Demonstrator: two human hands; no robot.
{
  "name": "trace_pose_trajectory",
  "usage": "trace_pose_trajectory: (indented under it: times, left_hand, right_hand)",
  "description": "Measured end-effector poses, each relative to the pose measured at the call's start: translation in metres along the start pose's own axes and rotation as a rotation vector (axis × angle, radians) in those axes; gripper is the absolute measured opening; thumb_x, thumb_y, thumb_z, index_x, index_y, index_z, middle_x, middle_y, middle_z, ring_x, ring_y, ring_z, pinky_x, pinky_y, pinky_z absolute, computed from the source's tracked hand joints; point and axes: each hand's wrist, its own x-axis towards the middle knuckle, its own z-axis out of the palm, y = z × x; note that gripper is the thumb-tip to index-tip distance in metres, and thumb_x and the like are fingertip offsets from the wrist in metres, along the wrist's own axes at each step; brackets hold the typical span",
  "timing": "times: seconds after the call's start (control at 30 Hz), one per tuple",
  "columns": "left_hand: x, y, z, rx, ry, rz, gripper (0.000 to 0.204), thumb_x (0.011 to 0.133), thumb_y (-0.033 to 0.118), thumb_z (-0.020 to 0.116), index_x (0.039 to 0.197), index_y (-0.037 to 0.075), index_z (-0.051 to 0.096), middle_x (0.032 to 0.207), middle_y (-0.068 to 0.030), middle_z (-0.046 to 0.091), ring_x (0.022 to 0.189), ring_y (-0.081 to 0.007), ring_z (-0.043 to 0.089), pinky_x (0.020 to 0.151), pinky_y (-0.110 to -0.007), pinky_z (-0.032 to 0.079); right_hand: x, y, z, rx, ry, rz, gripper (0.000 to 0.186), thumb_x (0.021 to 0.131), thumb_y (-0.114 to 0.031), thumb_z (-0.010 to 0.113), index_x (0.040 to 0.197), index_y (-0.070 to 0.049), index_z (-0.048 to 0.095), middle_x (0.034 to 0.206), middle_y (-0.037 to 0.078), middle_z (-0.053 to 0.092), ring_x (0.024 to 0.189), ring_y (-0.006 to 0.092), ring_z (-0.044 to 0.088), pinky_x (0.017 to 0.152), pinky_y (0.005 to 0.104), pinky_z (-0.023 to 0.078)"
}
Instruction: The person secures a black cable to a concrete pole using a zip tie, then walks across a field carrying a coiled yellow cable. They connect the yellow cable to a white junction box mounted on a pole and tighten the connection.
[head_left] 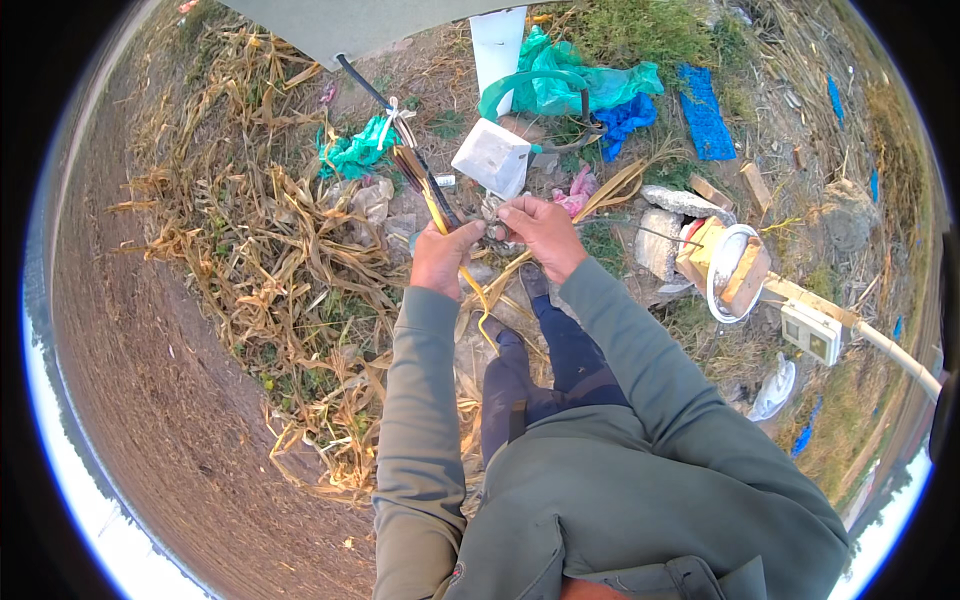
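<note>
The left hand [438,258] is closed around the black cable [444,197] and yellow cable [434,205], in front of the body; the right hand [545,236] seems to pinch a grey piece [494,212] just beside them, too small to make out. This looks like fine handwork at the cable, calling for a steady left hold and precise right pinch

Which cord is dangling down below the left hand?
The yellow cord: it trails below the left hand, while the black cord isn't seen below it.
</note>
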Motion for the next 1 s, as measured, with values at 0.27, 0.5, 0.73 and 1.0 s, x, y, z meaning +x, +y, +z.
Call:
trace_pose_trajectory:
  times: [0.27,0.5,0.73,1.0]
  left_hand:
    - [0.007,0.009,0.004,0.008,-0.004,-0.020,0.015,0.083,0.006,0.076,0.092,0.007,0.064,0.074,0.0029,0.061,0.058,-0.0062,0.047,0.052,-0.024,0.034]
    - [-0.011,-0.003,0.005,0.046,-0.016,-0.001,0.018,0.082,0.006,0.077,0.091,0.007,0.062,0.072,0.0034,0.058,0.057,-0.0070,0.047,0.051,-0.025,0.036]
    - [-0.004,0.007,0.014,0.112,-0.028,-0.017,0.017,0.082,0.006,0.078,0.090,0.007,0.062,0.072,0.0030,0.058,0.056,-0.0066,0.047,0.050,-0.025,0.036]
    - [-0.014,0.003,0.015,0.103,-0.102,-0.006,0.015,0.083,0.009,0.076,0.093,0.008,0.065,0.076,0.0047,0.059,0.060,-0.0050,0.047,0.052,-0.024,0.033]
  right_hand:
    - [-0.006,-0.002,-0.013,-0.091,-0.169,-0.177,0.024,0.095,-0.011,0.064,0.114,0.003,0.066,0.104,0.007,0.070,0.095,0.0129,0.065,0.086,0.0280,0.051]
    - [-0.009,-0.008,-0.018,-0.066,-0.191,-0.100,0.016,0.096,-0.010,0.066,0.109,0.000,0.065,0.104,0.003,0.068,0.100,0.0113,0.063,0.091,0.0284,0.051]
    - [-0.005,-0.007,-0.013,-0.944,0.060,-0.549,0.017,0.087,-0.007,0.067,0.103,-0.008,0.068,0.092,0.008,0.069,0.080,0.0189,0.068,0.070,0.0325,0.054]
    - [-0.010,-0.015,-0.004,-1.150,0.185,-0.702,0.014,0.085,-0.015,0.064,0.098,-0.013,0.069,0.091,0.011,0.069,0.076,0.0329,0.067,0.065,0.0425,0.053]
